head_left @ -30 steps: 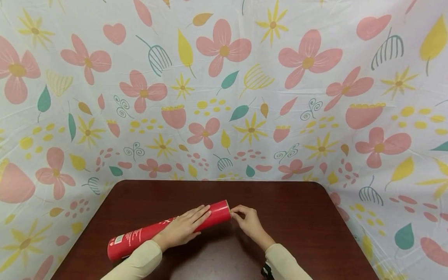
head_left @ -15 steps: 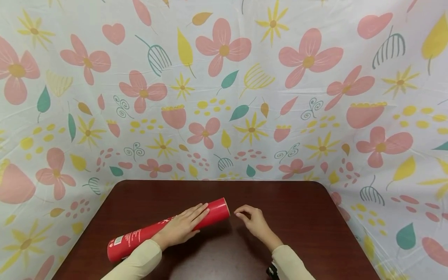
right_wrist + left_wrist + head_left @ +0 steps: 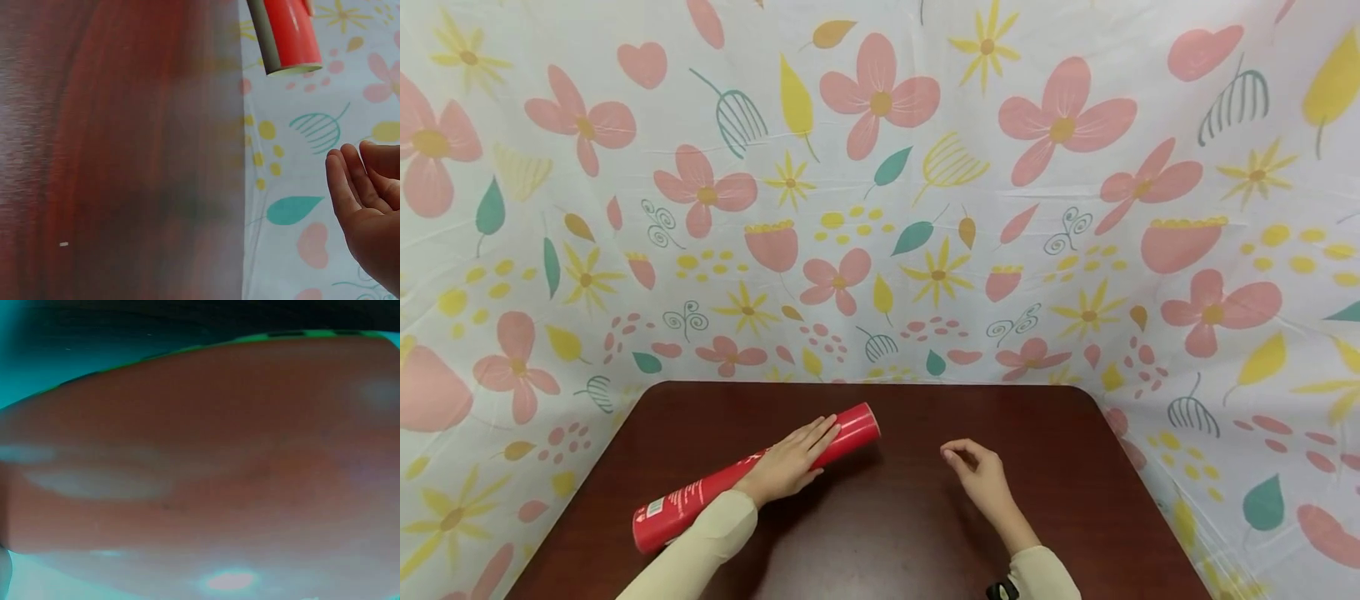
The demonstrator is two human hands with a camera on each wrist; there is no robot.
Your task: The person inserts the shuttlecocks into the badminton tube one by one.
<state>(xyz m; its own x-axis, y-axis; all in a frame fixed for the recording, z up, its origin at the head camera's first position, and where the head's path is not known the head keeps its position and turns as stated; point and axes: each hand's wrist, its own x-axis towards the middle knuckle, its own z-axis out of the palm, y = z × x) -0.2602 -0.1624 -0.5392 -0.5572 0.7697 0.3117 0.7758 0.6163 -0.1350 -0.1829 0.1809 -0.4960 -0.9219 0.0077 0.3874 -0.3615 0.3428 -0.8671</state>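
Note:
A long red cardboard tube (image 3: 700,493) with white print and a barcode label slants across the left half of the table. My left hand (image 3: 790,467) grips it near its right end, fingers laid over the top and thumb on the near side. In the right wrist view the tube's pale-rimmed end stands above the table edge. My right hand (image 3: 985,483) is off to the right, apart from the tube, fingers loosely bent with nothing visible between them. The left wrist view is blurred and filled by skin (image 3: 206,444).
The dark brown wooden table (image 3: 880,533) has rounded far corners. Behind it and along both sides hangs a white cloth (image 3: 880,350) with flowers and leaves. A black strap (image 3: 1002,590) shows at my right wrist. A tiny white speck (image 3: 63,244) shows on the table.
My right hand has drawn away from the tube's end, moving right. The tube's right end, with my left hand on it, has swung slightly away and to the left.

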